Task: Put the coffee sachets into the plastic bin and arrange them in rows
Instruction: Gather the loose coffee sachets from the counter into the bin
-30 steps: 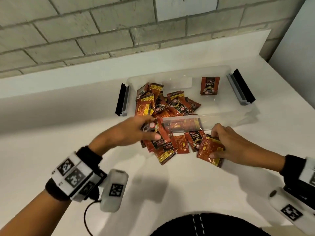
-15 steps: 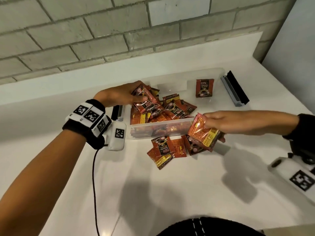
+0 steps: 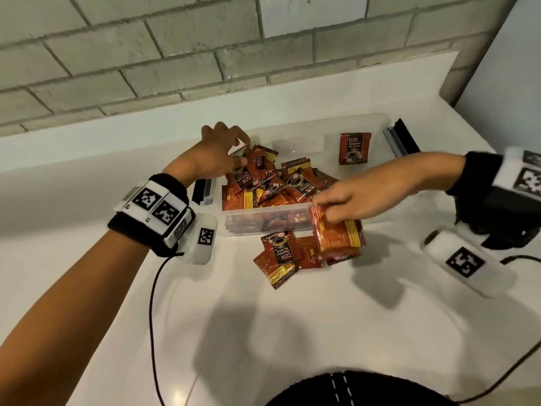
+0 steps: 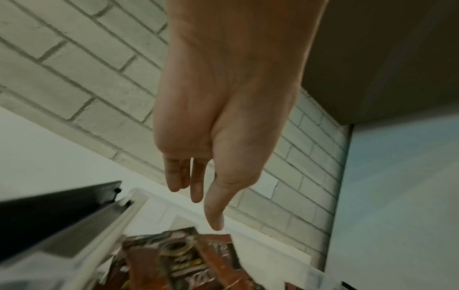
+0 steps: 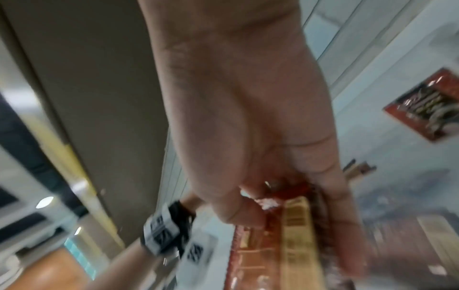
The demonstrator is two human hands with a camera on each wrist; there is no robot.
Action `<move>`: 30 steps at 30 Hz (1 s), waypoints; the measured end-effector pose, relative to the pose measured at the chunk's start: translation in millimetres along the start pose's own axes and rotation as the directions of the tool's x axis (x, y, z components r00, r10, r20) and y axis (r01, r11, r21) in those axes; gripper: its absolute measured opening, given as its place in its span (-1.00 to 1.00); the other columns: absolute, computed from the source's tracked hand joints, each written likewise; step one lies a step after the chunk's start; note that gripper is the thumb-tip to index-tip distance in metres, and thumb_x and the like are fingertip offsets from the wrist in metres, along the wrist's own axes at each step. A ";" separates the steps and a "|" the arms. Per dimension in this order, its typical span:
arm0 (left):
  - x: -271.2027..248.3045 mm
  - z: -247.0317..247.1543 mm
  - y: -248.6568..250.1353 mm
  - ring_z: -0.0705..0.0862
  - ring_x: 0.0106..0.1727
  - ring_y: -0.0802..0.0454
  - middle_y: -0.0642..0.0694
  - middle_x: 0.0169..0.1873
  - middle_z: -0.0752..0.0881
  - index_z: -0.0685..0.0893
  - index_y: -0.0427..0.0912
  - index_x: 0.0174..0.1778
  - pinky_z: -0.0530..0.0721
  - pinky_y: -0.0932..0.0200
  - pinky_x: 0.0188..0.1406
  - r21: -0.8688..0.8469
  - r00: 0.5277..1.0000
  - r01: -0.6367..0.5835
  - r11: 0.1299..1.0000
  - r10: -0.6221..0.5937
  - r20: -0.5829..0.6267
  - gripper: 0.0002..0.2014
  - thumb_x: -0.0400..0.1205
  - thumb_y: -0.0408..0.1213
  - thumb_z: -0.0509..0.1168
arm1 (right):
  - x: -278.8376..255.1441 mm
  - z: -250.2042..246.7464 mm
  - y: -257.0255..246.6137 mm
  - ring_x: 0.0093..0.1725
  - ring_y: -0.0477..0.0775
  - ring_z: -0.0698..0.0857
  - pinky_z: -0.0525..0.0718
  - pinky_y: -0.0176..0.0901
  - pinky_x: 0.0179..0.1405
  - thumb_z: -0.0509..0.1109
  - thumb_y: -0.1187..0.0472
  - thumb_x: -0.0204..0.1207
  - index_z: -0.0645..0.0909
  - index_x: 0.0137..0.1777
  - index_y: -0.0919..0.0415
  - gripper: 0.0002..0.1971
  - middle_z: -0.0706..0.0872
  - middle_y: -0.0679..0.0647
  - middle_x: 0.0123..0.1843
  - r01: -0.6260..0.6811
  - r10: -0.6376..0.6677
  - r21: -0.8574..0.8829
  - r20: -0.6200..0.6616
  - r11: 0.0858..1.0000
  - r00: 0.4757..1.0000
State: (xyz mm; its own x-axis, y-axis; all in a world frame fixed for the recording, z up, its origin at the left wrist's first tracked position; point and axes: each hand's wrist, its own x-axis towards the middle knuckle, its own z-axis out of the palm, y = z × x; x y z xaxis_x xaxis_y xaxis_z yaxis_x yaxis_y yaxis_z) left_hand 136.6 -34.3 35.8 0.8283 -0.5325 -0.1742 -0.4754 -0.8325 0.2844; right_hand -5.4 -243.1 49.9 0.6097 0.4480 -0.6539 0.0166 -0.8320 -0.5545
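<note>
Over a clear plastic bin [image 3: 377, 183], the right hand [image 3: 348, 203] is gripping a sachet bundle [image 3: 336, 232] while the left hand [image 3: 216, 153] is hovering with fingers extended, holding nothing.

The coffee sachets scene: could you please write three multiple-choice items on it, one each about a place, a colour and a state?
1. Where does the lone upright sachet stand?
A. In the bin's right part
B. On the counter
C. In the left hand

2. What colour are the bin's walls?
A. Blue
B. Clear
C. Black

3. What is the right hand doing?
A. Resting empty
B. Pinching a bundle of sachets
C. Pushing the bin

Key: 1 A, it stands apart from the pile; 2 B, sachets show through the wall; 3 B, fingers grip the bundle.
</note>
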 end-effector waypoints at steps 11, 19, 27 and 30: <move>-101.5 45.7 45.7 0.53 0.17 0.19 0.14 0.17 0.55 0.57 0.02 0.22 0.57 0.27 0.12 -0.133 0.830 -0.365 0.922 0.386 0.402 -0.78 0.65 -0.19 0.29 | 44.7 88.7 50.3 0.41 0.26 0.26 0.59 0.17 0.24 -0.05 0.01 0.68 0.29 0.34 0.16 -0.66 0.35 0.16 0.37 -0.081 -0.053 -0.586 -0.208 0.806 0.977; -111.1 110.6 41.0 0.24 0.45 -0.15 -0.07 0.57 0.15 -0.03 0.05 0.66 0.41 -0.12 0.43 0.147 0.900 -0.206 0.967 0.128 0.416 -0.40 0.75 -0.20 0.12 | 40.8 100.3 60.1 0.42 0.00 0.21 0.42 0.02 0.42 0.22 -0.07 0.63 0.21 0.49 0.07 -0.50 0.26 0.01 0.45 -0.177 0.052 -0.274 -0.407 0.945 0.912; -114.1 113.1 38.4 0.29 0.34 -0.04 -0.08 0.37 0.32 0.34 -0.05 0.39 0.49 -0.01 0.32 0.027 0.962 -0.011 1.000 0.003 0.273 -0.61 0.68 -0.09 0.23 | 30.5 102.7 57.7 0.26 -0.03 0.28 0.48 -0.13 0.28 0.49 -0.18 0.36 0.28 0.35 0.11 -0.31 0.29 -0.02 0.19 -0.234 0.170 -0.132 -0.378 0.963 0.910; -112.6 117.9 38.5 0.28 0.42 -0.07 -0.08 0.45 0.31 0.19 -0.03 0.51 0.46 -0.05 0.34 -0.035 0.956 0.099 0.994 -0.085 0.281 -0.35 0.58 -0.09 0.38 | 33.2 100.1 57.1 0.22 0.00 0.34 0.49 -0.12 0.17 0.48 -0.20 0.37 0.34 0.23 0.12 -0.40 0.39 0.03 0.17 -0.274 0.231 -0.092 -0.328 0.957 0.916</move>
State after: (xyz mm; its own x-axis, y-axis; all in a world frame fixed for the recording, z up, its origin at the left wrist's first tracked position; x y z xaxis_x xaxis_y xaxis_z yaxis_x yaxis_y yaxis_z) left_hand -9.9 -24.3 -44.8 0.7487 -0.4812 -0.4559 -0.3804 -0.8752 0.2990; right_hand -63.5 -243.0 -55.0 0.8222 0.1110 -0.5583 -0.0782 -0.9494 -0.3040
